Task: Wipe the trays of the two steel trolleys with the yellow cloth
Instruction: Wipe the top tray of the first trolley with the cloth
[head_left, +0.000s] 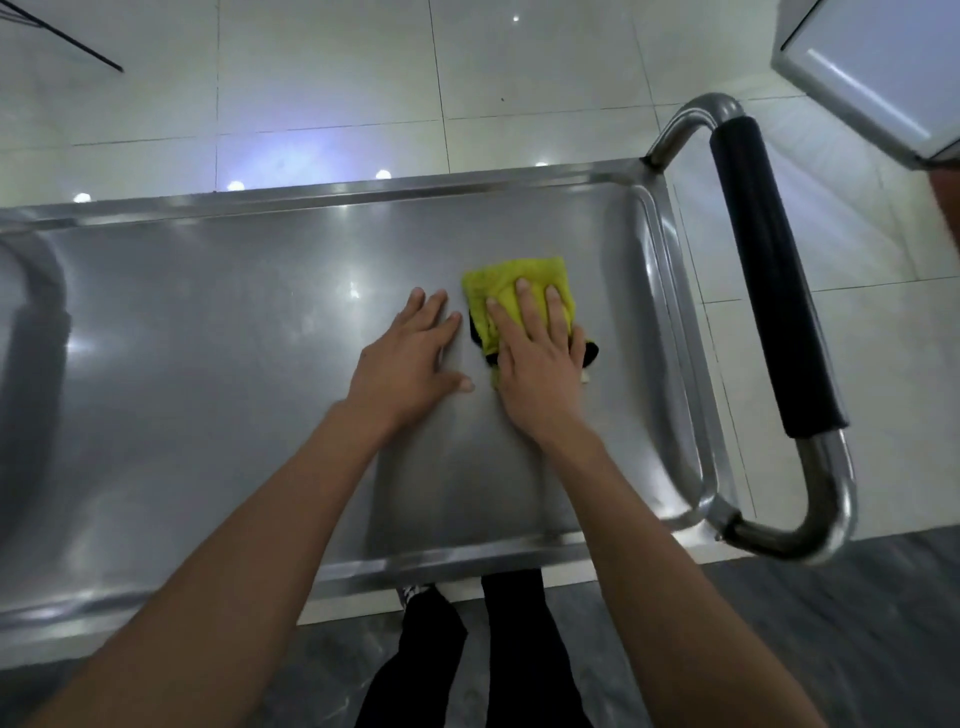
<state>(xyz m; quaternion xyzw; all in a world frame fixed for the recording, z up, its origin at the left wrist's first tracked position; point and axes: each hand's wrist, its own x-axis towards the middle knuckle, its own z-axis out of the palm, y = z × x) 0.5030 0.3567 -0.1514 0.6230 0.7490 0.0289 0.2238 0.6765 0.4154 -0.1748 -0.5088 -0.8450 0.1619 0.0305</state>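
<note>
A steel trolley's top tray (208, 364) fills the middle of the head view, seen from above. The yellow cloth (506, 283), with a black edge, lies folded on the tray's right half. My right hand (537, 353) presses flat on the cloth with straight fingers spread over it. Just left of the cloth, my left hand (410, 358) rests flat on the bare steel, fingers straight and not touching the cloth. Part of a second steel trolley (878, 78) shows at the top right corner.
The trolley's handle (769, 275), a steel tube with a black grip, loops out past the tray's right end. Pale floor tiles lie beyond the tray, dark floor below it. My legs stand at the tray's near edge. A thin black rod lies top left.
</note>
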